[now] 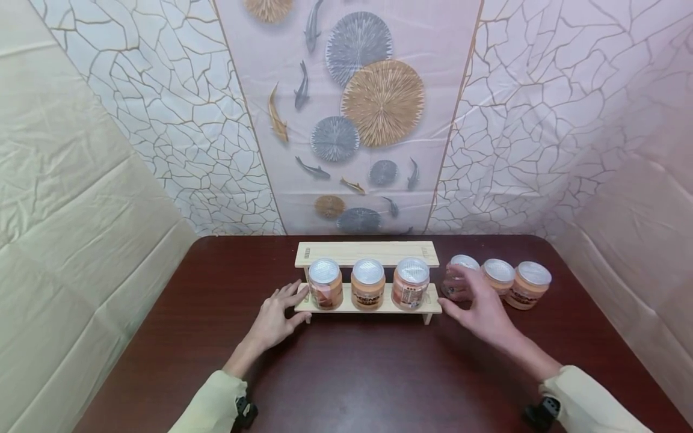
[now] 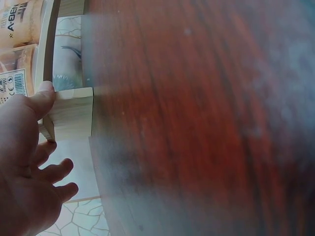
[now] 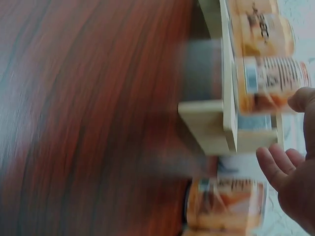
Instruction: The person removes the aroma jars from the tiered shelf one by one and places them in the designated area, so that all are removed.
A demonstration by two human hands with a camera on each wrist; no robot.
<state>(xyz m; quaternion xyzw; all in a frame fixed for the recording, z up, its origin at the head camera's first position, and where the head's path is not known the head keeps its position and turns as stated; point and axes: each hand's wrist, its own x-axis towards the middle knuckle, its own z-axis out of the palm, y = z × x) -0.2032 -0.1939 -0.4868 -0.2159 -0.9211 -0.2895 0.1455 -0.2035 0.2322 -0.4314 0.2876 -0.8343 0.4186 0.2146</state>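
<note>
A two-step light wooden rack (image 1: 368, 255) bears a row of jars on its lower step: a left jar (image 1: 326, 288), a middle jar (image 1: 368, 291) and a right jar (image 1: 410, 288), with silvery lids and orange contents. At the rack's left end my left hand (image 1: 275, 317) pinches the lower step, thumb (image 2: 43, 100) on its front edge and a finger at its end. My right hand (image 1: 482, 304) hovers off the right end, fingers spread and holding nothing. In the right wrist view its thumb overlaps the nearest jar (image 3: 270, 83).
Right of the rack stand three similar jars: one (image 1: 464, 261) partly behind my right hand, a second (image 1: 498, 273), and an outer one (image 1: 529, 287). The dark wooden table (image 1: 368, 373) ends at a patterned cloth backdrop (image 1: 335, 204), with pale cloth on both sides.
</note>
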